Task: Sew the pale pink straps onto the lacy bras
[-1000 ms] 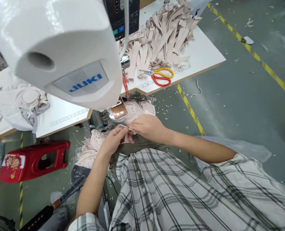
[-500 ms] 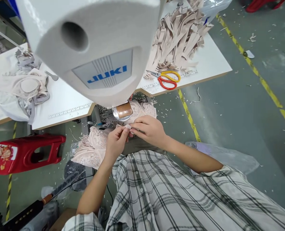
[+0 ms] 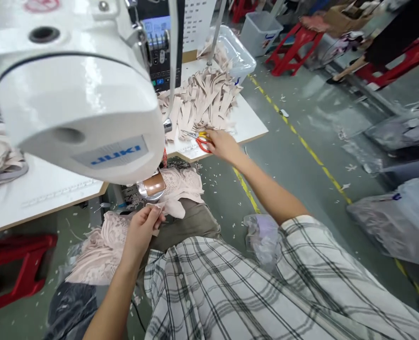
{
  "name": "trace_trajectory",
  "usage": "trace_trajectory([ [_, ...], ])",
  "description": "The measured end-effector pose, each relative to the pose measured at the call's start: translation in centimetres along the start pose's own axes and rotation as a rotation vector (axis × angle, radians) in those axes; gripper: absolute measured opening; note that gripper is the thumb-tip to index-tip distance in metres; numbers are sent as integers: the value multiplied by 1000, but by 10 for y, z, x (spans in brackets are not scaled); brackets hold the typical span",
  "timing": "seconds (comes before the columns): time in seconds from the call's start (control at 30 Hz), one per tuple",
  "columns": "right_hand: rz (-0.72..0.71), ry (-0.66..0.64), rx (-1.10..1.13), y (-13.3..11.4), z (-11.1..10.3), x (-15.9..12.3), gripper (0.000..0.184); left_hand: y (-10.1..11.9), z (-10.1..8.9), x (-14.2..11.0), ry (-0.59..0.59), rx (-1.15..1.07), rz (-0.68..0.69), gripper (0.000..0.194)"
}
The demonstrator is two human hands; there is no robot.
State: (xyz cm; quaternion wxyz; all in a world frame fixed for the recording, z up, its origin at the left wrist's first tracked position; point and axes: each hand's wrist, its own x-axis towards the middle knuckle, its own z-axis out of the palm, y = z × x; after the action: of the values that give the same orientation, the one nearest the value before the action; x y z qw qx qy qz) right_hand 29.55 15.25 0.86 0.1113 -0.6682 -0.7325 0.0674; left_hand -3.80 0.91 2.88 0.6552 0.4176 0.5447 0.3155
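Observation:
My left hand [image 3: 142, 232] pinches the edge of a pale pink lace bra piece [image 3: 174, 208] just below the sewing machine's arm end [image 3: 153, 186]. The lace runs up under the machine, and more pink lace bra pieces [image 3: 103, 248] hang in a bunch to the left of this hand. Away to the right, my right hand [image 3: 221, 144] has its fingers closed around the yellow and red handles of the scissors [image 3: 203, 141]. The scissors lie at the table's front edge, blades pointing left; the fingertips are partly hidden.
A white sewing machine head [image 3: 82, 104] fills the upper left. Many beige fabric strips [image 3: 205, 99] are heaped on the white table [image 3: 250, 125]. Behind them stands a clear plastic bin [image 3: 236, 52]. A red stool [image 3: 25, 264] is at lower left, and plastic bags [image 3: 400, 217] lie at right.
My right hand has left the fabric and moved up and right to the scissors. My left hand still pinches the lace piece. The view has shifted, showing more room at the right.

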Motion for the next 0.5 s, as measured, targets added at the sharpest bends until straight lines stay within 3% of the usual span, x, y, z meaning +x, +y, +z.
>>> trace_trajectory([
  [0.1,-60,-146,-151,21,-2,22,42,1,0,-4,-47,-122,-38,31],
  [0.17,-79,-140,-148,18,-1,11,40,1,-1,-4,-43,-173,-38,32],
  [0.33,14,-171,132,-23,-24,-82,36,-2,-8,-6,0,-273,-94,31],
  [0.43,-156,-305,282,-63,-40,-142,37,-2,-11,-5,-18,-296,-97,30],
  [0.5,-272,-351,322,-87,-43,-164,35,-2,-11,-4,-34,-263,-72,31],
])
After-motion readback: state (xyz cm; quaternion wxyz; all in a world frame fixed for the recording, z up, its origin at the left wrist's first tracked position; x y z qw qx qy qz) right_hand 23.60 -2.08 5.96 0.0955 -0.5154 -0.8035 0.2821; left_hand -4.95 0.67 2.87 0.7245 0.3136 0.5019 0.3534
